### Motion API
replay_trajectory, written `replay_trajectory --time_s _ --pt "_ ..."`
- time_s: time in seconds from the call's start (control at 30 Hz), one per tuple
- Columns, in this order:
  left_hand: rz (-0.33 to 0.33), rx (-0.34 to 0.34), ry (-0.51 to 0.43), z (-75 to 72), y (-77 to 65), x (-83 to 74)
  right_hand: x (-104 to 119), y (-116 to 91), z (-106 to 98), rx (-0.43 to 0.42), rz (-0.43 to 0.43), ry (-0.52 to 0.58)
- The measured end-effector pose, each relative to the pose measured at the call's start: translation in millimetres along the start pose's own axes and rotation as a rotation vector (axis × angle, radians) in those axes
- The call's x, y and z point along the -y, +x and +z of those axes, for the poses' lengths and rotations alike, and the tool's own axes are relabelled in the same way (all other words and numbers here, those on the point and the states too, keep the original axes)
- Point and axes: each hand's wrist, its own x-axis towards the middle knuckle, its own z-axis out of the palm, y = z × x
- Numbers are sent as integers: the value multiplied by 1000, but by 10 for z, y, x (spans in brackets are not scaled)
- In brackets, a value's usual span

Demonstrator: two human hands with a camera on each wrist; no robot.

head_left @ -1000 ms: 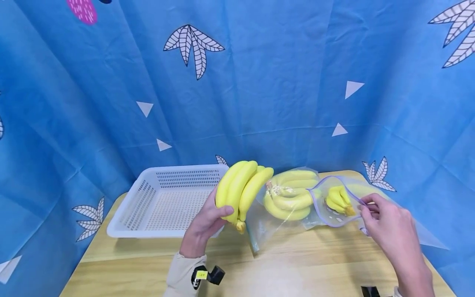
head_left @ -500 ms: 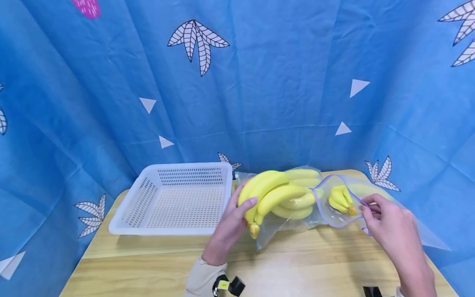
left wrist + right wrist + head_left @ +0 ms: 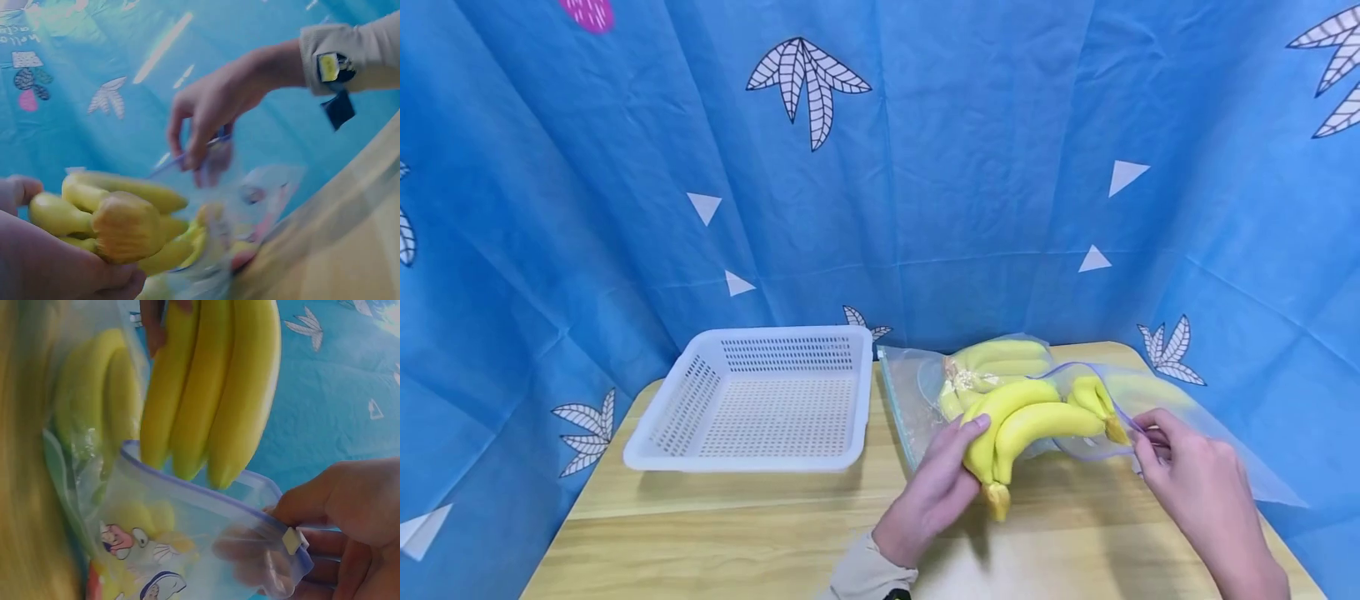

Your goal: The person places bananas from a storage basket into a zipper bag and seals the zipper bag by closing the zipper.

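Note:
My left hand [image 3: 942,482] grips a bunch of bananas [image 3: 1045,423] near its stem, thumb over the top. In the right wrist view the banana tips are right at the mouth of a clear zip bag [image 3: 206,531] with a purple rim and cartoon prints. My right hand [image 3: 1187,475] pinches that rim beside the white slider [image 3: 294,541], keeping the mouth apart. Another bunch of bananas [image 3: 1093,398] lies inside this bag, its stem toward the mouth. Behind the held bunch, a second clear bag [image 3: 917,375] contains more bananas [image 3: 1000,357].
A white perforated plastic basket [image 3: 775,421] stands at the left on the wooden table [image 3: 737,533]. A blue patterned curtain [image 3: 970,167] rises behind the table and along both sides.
My left hand has carried the banana bunch rightward from beside the basket, past the second bag, to the purple-rimmed bag's mouth. My right hand keeps its hold on the rim.

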Motion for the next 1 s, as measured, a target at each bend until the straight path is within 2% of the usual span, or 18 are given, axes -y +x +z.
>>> replay_trajectory --time_s 0.23,0.37,0.43,0.53,0.63,0.77,0.87,1.0 --pt "-23 -6 -184 158 48 277 41 -130 67 -77 -135 -4" --pt "-67 -23 -167 176 50 325 63 -221 103 -62 -152 -6" --pt "-76 -22 -119 158 44 323 67 -264 104 -51 -144 -2" --pt "-47 4 -37 117 51 295 67 -301 89 -59 -136 -3" --pt "-25 55 -1 78 77 264 56 -307 68 -69 -120 -3" --pt "-74 104 39 42 97 255 33 -317 32 -75 -96 -5" --pt "-68 145 180 12 109 247 10 -329 16 -75 -94 -7" --pt "28 264 440 -35 150 186 -28 -349 -9 -82 -83 -1"
